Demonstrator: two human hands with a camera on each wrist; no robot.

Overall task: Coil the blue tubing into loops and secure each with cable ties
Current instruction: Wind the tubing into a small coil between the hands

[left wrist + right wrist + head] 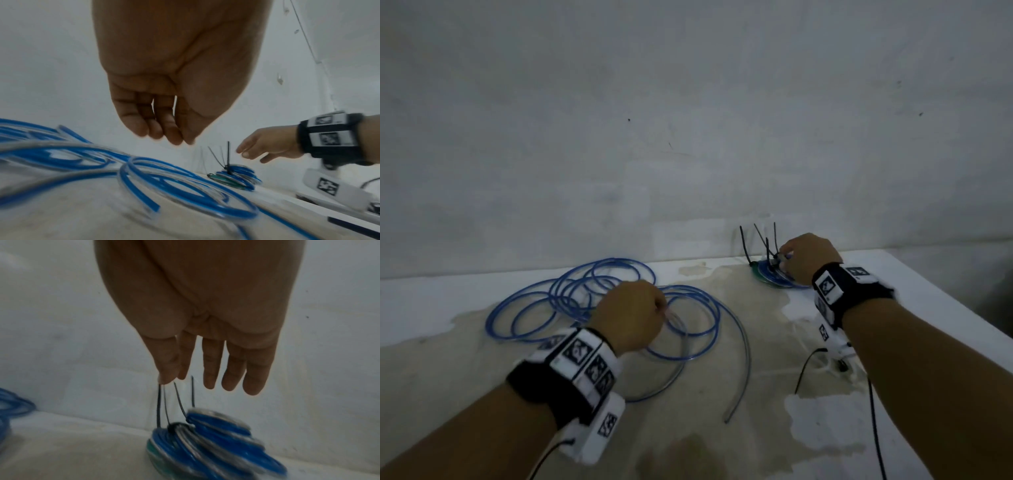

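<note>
Head view is showing the right hand [808, 260] hanging relaxed above tied coils [779, 275] by the wall, while the left hand [630, 315] is hovering loosely curled, seemingly empty, over untied tubing [571, 294] lying sprawled on the table [756, 342].

The left hand [627, 313] hangs palm down, fingers [133, 123] loosely curled with tips bunched near the thumb. The right hand [810, 257] reaches farther forward, fingers [211, 363] straight and pointing down, thumb alongside the forefinger.
</note>
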